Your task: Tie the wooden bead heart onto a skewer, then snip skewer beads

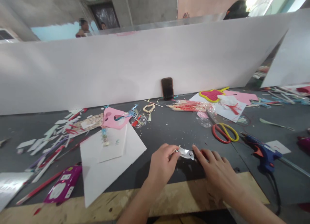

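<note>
A small, curved, shiny silver piece [185, 153] with a round rivet-like spot near its right end lies between my hands, low over the dark table; its exact kind is unclear. My left hand [163, 161] pinches its left end between thumb and fingers. At the other end, my right hand [216, 169] is closed, a fingertip against the piece, with the other fingers curled and partly hidden. Red-and-yellow-handled scissors [225, 133] rest beyond my right hand. Farther right is a blue glue gun [263, 153] with an orange trigger.
White sheets [90, 172], a pink cut-out [116, 117] and a purple packet [64, 185] are on the left. A phone [167, 88] leans on the white partition [135, 65]. Bundled sticks [191, 105] and a beaded loop [148, 108] lie ahead. People are beyond the partition.
</note>
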Action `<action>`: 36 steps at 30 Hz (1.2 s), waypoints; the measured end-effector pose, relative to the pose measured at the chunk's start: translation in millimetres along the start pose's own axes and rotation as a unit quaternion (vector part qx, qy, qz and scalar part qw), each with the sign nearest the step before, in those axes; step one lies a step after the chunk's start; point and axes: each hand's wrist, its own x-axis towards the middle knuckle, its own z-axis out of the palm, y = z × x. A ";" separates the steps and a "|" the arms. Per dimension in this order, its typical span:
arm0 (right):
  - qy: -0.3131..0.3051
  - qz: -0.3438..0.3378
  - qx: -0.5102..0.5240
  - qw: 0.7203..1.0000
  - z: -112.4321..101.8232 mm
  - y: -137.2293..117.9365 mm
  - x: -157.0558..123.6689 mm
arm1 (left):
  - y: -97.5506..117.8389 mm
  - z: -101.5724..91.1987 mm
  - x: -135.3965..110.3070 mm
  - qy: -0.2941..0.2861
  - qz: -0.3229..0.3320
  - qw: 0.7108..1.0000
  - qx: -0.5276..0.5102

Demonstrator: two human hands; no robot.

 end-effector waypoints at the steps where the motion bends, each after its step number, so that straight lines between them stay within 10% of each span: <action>1: -0.002 -0.003 -0.009 1.000 -1.8 -1.6 0.9 | 1.3 0.5 1.8 -0.017 0.020 0.999 0.040; 7: -0.022 -0.020 -0.035 0.999 -9.3 -4.5 1.3 | 3.7 3.0 5.7 -0.069 0.043 0.985 0.152; 12: -0.047 -0.011 -0.010 0.999 -3.2 3.8 -3.6 | -1.1 -2.5 6.2 0.000 -0.045 0.996 -0.076; 17: -0.018 0.018 0.072 0.997 9.9 11.4 -6.0 | -3.6 0.4 6.3 -0.014 -0.202 0.855 -0.477; 23: 0.092 -0.002 0.085 0.992 -2.9 -3.0 -3.1 | 4.9 11.9 1.7 -0.018 -0.252 0.746 -0.616; 36: 0.124 0.001 0.049 0.991 -15.7 -12.3 -0.9 | 5.7 20.8 -7.2 -0.092 -0.235 0.673 -0.695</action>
